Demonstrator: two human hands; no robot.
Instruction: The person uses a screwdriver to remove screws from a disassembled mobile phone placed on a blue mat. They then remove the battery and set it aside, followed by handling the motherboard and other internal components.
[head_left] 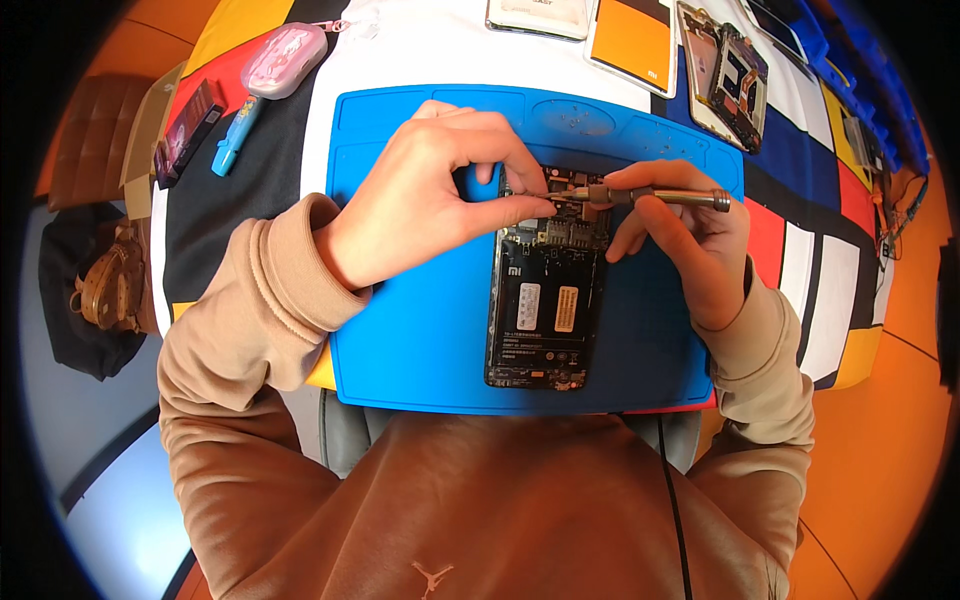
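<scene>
An opened smartphone lies lengthwise on a blue work mat, its black battery and upper circuit board exposed. In my right hand is a slim metal screwdriver, held almost level, its tip pointing left over the upper part of the board. My left hand reaches in from the left above the phone's top end. Its thumb and index finger pinch close together right by the screwdriver tip. What lies between those fingertips is too small to make out.
Tiny parts lie in the mat's oval recess. Beyond the mat are an orange-screened phone and another opened phone. Blue bins stand far right. At far left lie a pink case, a blue pen and a dark box.
</scene>
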